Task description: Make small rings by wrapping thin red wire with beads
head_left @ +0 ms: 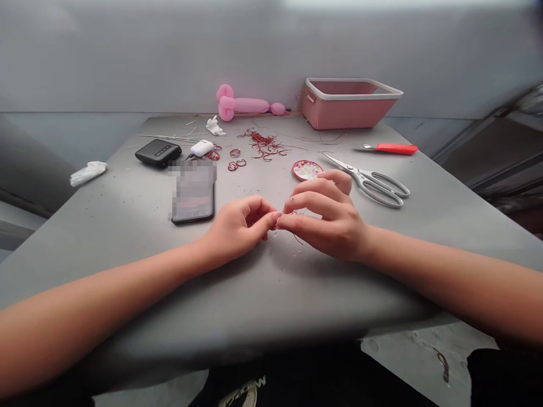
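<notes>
My left hand (238,230) and my right hand (333,219) meet fingertip to fingertip above the table's middle. Both pinch a thin dark red cord (299,240), whose loose ends stick out under my right fingers. Most of the cord is hidden by the fingertips, and I cannot tell whether a bead is on it. Just beyond my right hand lies a small round red-rimmed dish (294,171) of pale beads (309,168). Several small beaded red cord rings (233,165) lie farther back, near a tangled pile of red cord pieces (263,141).
Scissors (373,183) and a red-handled cutter (394,148) lie at right. A pink basket (352,112) and a pink balloon (250,105) stand at the back. Left are a phone (194,195), black box (158,152), white case (202,148) and crumpled white tissue (88,173).
</notes>
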Demonstrator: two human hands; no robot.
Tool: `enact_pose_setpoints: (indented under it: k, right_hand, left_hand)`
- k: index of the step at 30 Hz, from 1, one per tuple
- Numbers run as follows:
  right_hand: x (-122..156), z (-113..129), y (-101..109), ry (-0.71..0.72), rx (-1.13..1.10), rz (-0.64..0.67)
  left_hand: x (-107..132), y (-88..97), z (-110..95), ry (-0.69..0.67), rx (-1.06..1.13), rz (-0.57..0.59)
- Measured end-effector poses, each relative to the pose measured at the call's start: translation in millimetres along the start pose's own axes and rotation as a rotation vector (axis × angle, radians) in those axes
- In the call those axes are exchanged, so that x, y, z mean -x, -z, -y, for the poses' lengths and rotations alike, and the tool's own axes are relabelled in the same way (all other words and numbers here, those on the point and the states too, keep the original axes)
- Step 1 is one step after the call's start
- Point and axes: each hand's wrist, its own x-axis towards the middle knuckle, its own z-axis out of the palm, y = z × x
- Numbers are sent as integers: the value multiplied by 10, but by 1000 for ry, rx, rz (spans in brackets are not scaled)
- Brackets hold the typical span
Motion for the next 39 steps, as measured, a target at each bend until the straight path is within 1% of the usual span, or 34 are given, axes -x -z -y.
enact_pose_setpoints:
  k: [2, 4, 6, 9, 12, 15, 17, 19, 20, 21, 22, 26, 31, 34, 36, 39]
  right_hand:
    - [-29, -5, 5, -11, -2, -29]
    - [-56, -7, 16, -74, -25, -46]
    - [-72, -8, 34, -103, -71, -42]
    - [-84, -6, 75, -82, -165, -19]
    - [-103, -4, 131, -120, -322, 53]
    - [-133, -8, 185, -271, -585, 150]
    - [-150, -7, 208, -453, -718, 206]
    - [-164, 1, 218, -659, -752, 272]
    - [-169, 6, 219, -739, -753, 303]
    - [-172, 12, 217, -787, -760, 320]
    - [-174, 17, 213, -800, -777, 315]
    - [-175, 29, 200, -753, -830, 250]
    - [-193, 46, 212, -762, -752, 311]
    - [-191, 45, 202, -727, -707, 351]
    - [-171, 35, 177, -629, -621, 332]
    - [-125, 13, 129, -372, -424, 246]
  left_hand:
    - [26, -7, -28, 66, 149, 3]
    - [51, -17, -51, 129, 327, 16]
    - [68, -32, -58, 162, 413, 27]
    - [89, -62, -44, 148, 330, 46]
    - [123, -89, -27, 40, 164, 50]
    - [152, -99, -19, -103, -2, -11]
    - [155, -95, -10, -167, -60, -35]
    - [145, -87, 6, -192, -61, -33]
    - [139, -83, 17, -197, -47, -31]
    - [133, -80, 29, -198, -25, -31]
    - [128, -77, 42, -198, 1, -33]
    - [127, -80, 76, -201, 83, -56]
    - [140, -97, 77, -201, 57, -63]
    - [138, -101, 64, -179, 63, -58]
    - [135, -102, 51, -150, 68, -54]
    - [138, -102, 28, -96, 89, -31]
